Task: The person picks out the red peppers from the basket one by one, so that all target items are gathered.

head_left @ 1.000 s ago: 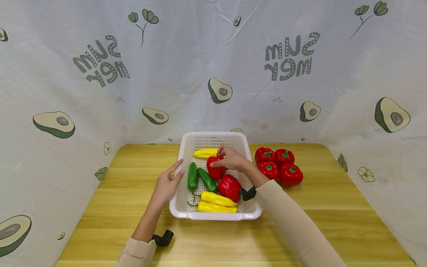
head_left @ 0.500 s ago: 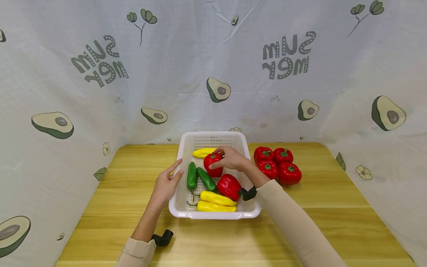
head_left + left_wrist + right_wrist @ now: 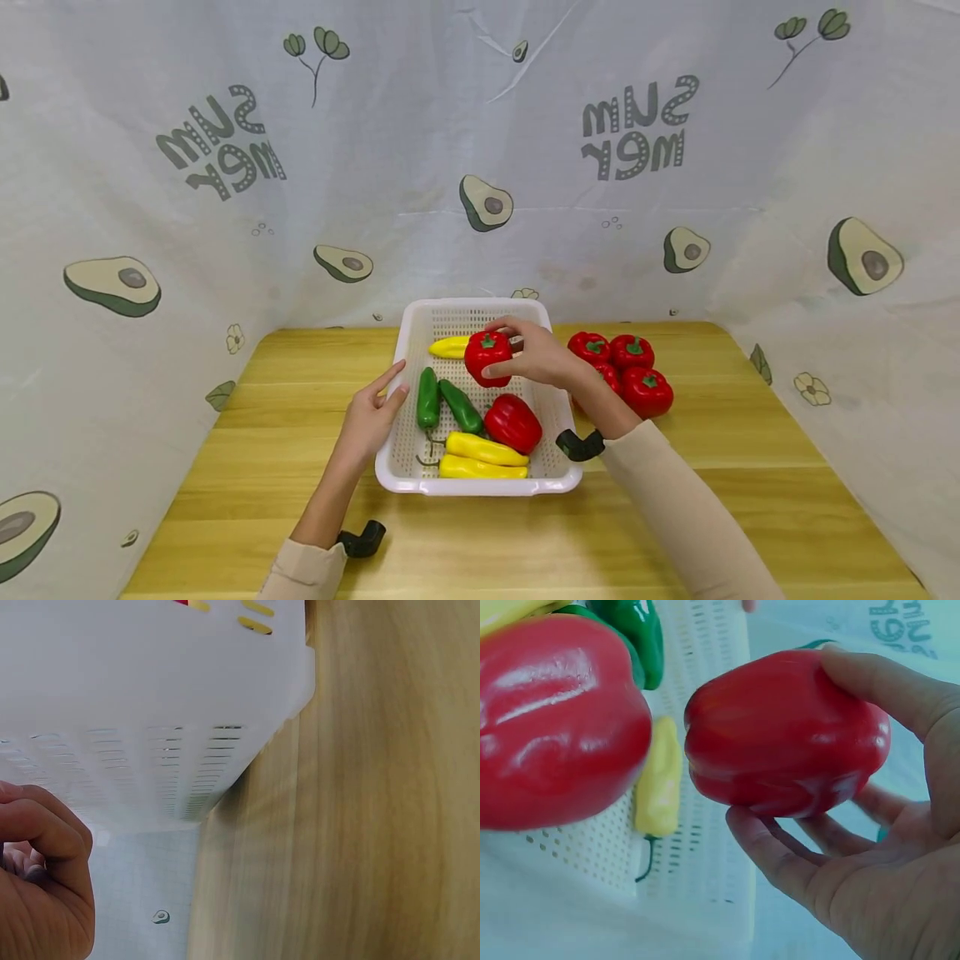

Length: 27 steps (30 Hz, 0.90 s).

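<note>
A red bell pepper point(image 3: 488, 359) with a green stem is gripped in my right hand point(image 3: 542, 357), raised over the back half of a white perforated basket point(image 3: 427, 485). In the right wrist view, the thumb lies on one side of this bell pepper point(image 3: 787, 735) and fingers on the other. My left hand point(image 3: 369, 421) rests at the basket's left rim, thumb and forefinger spread onto it. Below in the basket lie another red bell pepper point(image 3: 513, 423), two green peppers point(image 3: 460, 407) and yellow peppers point(image 3: 483, 449). One yellow pepper point(image 3: 447, 347) is partly hidden behind the held one.
Several red bell peppers point(image 3: 647, 392) stand grouped on the wooden table point(image 3: 750, 500) right of the basket, some partly covered by my right forearm. A printed cloth point(image 3: 420, 167) hangs behind the table. Each wrist wears a black camera mount point(image 3: 362, 540).
My right hand has lifted the red bell pepper from among the others, and it now sits higher, stem upward. The right forearm has shifted slightly right. My left hand stays at the rim.
</note>
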Each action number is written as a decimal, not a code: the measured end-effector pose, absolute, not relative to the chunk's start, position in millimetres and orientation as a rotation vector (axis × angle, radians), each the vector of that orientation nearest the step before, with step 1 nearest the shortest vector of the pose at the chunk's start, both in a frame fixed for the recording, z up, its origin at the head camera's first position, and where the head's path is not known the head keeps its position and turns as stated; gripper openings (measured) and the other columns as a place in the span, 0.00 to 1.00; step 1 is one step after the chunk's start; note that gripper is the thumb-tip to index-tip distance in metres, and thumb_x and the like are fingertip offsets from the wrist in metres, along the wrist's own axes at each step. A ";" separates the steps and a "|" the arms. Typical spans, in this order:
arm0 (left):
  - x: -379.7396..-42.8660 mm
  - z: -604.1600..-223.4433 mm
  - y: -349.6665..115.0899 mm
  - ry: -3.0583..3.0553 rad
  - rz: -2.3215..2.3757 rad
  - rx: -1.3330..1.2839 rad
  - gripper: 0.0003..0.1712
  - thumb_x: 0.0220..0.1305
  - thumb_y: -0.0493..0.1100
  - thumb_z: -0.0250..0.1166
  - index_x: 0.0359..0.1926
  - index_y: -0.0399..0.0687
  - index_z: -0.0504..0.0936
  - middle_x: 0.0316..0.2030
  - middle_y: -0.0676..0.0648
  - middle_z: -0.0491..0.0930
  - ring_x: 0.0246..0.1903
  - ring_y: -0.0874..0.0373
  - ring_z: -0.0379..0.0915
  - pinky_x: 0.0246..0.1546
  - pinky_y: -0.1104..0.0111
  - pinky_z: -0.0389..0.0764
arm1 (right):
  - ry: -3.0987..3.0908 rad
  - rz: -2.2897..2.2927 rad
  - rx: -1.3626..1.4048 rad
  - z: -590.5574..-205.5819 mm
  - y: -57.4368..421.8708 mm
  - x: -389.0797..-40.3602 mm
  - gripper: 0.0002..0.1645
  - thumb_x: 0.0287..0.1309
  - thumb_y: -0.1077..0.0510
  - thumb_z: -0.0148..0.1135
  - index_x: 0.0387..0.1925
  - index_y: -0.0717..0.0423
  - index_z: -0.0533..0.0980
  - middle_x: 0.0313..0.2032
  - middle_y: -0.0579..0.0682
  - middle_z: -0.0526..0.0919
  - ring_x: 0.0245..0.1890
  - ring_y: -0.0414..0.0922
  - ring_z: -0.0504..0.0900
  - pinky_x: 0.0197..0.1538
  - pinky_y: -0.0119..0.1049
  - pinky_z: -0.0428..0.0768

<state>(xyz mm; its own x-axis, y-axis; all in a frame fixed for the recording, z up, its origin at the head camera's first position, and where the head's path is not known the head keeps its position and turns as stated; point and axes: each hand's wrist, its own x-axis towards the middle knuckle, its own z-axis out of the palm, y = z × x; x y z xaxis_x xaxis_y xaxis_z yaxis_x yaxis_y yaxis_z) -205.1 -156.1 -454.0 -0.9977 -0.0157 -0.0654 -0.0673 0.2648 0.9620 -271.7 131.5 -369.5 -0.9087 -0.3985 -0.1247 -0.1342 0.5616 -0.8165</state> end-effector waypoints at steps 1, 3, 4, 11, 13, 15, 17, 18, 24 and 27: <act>-205.0 -454.1 -156.1 2.465 1.876 -0.081 0.28 0.77 0.53 0.60 0.74 0.73 0.69 0.18 0.39 0.81 0.29 0.45 0.89 0.27 0.57 0.90 | 2.501 -1.286 -0.435 -368.5 133.9 -269.9 0.47 0.50 0.53 0.79 0.70 0.49 0.66 0.66 0.57 0.74 0.64 0.60 0.74 0.53 0.48 0.89; -204.9 -454.5 -156.2 2.469 1.871 -0.080 0.28 0.77 0.53 0.60 0.75 0.72 0.69 0.16 0.42 0.80 0.28 0.45 0.89 0.26 0.57 0.90 | 2.508 -1.315 -0.411 -366.8 139.1 -266.3 0.48 0.49 0.53 0.80 0.70 0.49 0.65 0.66 0.57 0.73 0.65 0.61 0.74 0.53 0.49 0.89; -204.9 -454.7 -156.2 2.470 1.869 -0.079 0.28 0.77 0.53 0.60 0.75 0.72 0.69 0.14 0.43 0.78 0.28 0.46 0.89 0.26 0.57 0.90 | 2.509 -1.333 -0.403 -366.2 141.8 -264.5 0.48 0.49 0.53 0.80 0.69 0.50 0.65 0.66 0.57 0.73 0.65 0.61 0.73 0.54 0.50 0.89; -205.4 -455.2 -156.3 2.477 1.863 -0.087 0.28 0.77 0.54 0.60 0.74 0.73 0.69 0.16 0.43 0.79 0.29 0.47 0.89 0.27 0.57 0.90 | 2.516 -1.448 -0.390 -366.3 163.4 -252.6 0.48 0.48 0.53 0.82 0.69 0.48 0.66 0.66 0.56 0.73 0.66 0.60 0.72 0.54 0.50 0.89; -205.5 -455.2 -156.1 2.473 1.866 -0.090 0.28 0.77 0.54 0.60 0.74 0.73 0.69 0.18 0.41 0.81 0.30 0.46 0.89 0.27 0.57 0.91 | 2.521 -1.472 -0.406 -366.9 169.5 -248.7 0.49 0.47 0.53 0.82 0.69 0.47 0.66 0.67 0.56 0.73 0.67 0.60 0.72 0.56 0.50 0.88; -205.5 -455.3 -155.6 2.470 1.869 -0.096 0.28 0.77 0.54 0.59 0.74 0.73 0.69 0.20 0.38 0.83 0.30 0.45 0.90 0.28 0.57 0.91 | 2.537 -1.486 -0.412 -367.8 175.9 -244.9 0.50 0.47 0.52 0.83 0.70 0.46 0.67 0.67 0.55 0.73 0.67 0.60 0.73 0.57 0.51 0.88; -205.5 -455.4 -154.9 2.464 1.873 -0.102 0.28 0.77 0.54 0.59 0.74 0.73 0.69 0.21 0.37 0.84 0.31 0.44 0.90 0.28 0.56 0.91 | 2.554 -1.499 -0.424 -369.0 183.0 -240.7 0.50 0.48 0.52 0.83 0.70 0.47 0.67 0.67 0.55 0.73 0.67 0.60 0.73 0.57 0.51 0.87; -205.7 -455.6 -154.6 2.462 1.874 -0.101 0.28 0.77 0.54 0.59 0.74 0.73 0.69 0.22 0.36 0.84 0.31 0.44 0.90 0.28 0.56 0.91 | 2.559 -1.506 -0.422 -369.2 186.6 -238.5 0.50 0.48 0.52 0.82 0.71 0.47 0.66 0.67 0.55 0.73 0.67 0.60 0.73 0.58 0.51 0.87; -207.7 -454.6 -152.6 2.455 1.881 -0.112 0.28 0.77 0.53 0.60 0.74 0.73 0.69 0.22 0.36 0.85 0.30 0.44 0.90 0.27 0.56 0.91 | 2.567 -1.570 -0.390 -371.1 212.2 -229.0 0.50 0.52 0.52 0.80 0.72 0.51 0.63 0.68 0.56 0.71 0.68 0.58 0.71 0.63 0.53 0.84; -209.4 -453.2 -151.5 2.466 1.877 -0.119 0.29 0.77 0.52 0.60 0.75 0.73 0.69 0.22 0.36 0.84 0.29 0.44 0.89 0.26 0.56 0.90 | 2.572 -1.594 -0.380 -371.8 225.1 -225.0 0.49 0.53 0.53 0.80 0.71 0.53 0.63 0.68 0.56 0.71 0.68 0.58 0.70 0.61 0.48 0.85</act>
